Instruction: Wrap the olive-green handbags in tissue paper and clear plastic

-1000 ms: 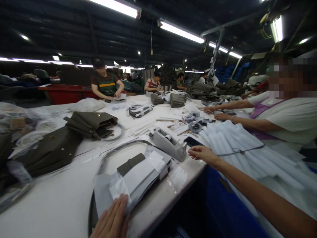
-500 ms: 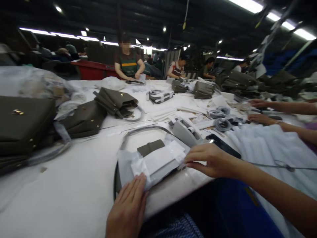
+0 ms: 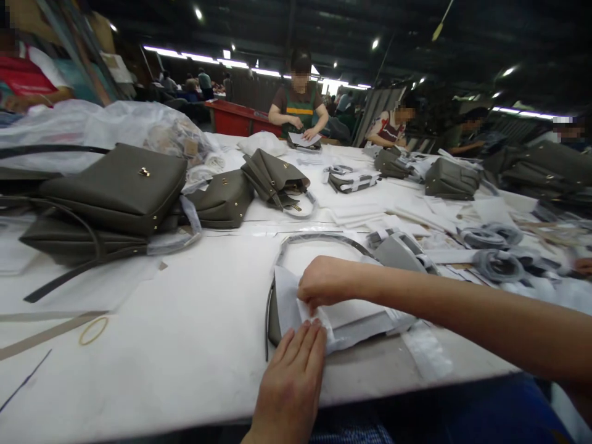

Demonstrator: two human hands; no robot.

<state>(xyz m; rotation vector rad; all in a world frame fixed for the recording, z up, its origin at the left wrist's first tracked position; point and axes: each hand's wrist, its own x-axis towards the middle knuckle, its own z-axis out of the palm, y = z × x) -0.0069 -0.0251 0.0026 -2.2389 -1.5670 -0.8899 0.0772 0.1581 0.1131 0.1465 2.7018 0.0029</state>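
My left hand [image 3: 291,376] lies flat and open on the white wrapping paper [image 3: 361,317] covering a grey handbag [image 3: 274,317] at the worktop's [image 3: 185,345] near edge. My right hand [image 3: 324,280], curled, pinches a fold of that paper.

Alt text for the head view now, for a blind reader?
The left hand presses flat and the right hand pinches white wrapping paper over a grey bag at the near edge of a white worktable. Olive handbags lie left; other people work farther along.
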